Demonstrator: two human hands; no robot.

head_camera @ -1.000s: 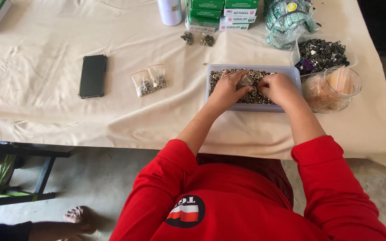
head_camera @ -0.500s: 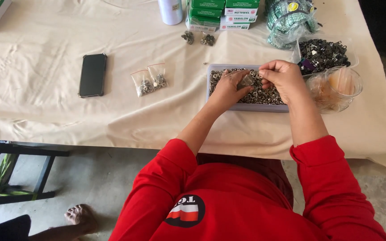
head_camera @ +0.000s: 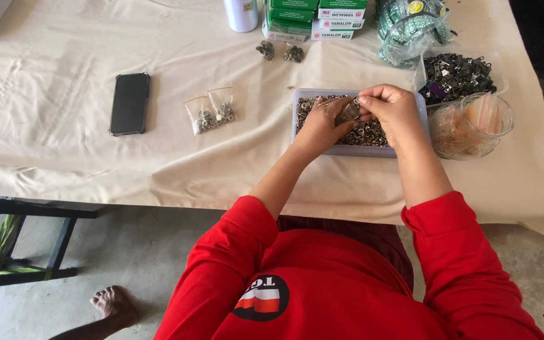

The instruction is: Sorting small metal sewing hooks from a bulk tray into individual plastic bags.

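Over the pale grey rectangular plastic tray (head_camera: 404,151) heaped with small metal fittings, both hands meet; the left hand (head_camera: 320,128) and the right hand (head_camera: 393,113) pinch between them a small clear plastic bag (head_camera: 349,113), which sits just above the tray's middle; fingers of both are closed on it, the right from above, the left from the side. The work looks to be at the bagging stage, fittings going into the little bag; a steady hold on its mouth seems the chief need. Left of the tray, on the cream cloth-covered desk (head_camera: 64,157), lie two small clear zip bags with red strips (head_camera: 212,112), already holding fittings; farther left a black phone (head_camera: 129,103). At the far edge stand stacked green and white flat cartons (head_camera: 313,17), beside a white cylindrical bottle (head_camera: 241,12); a clear round tub (head_camera: 473,124) stands just right of the tray.
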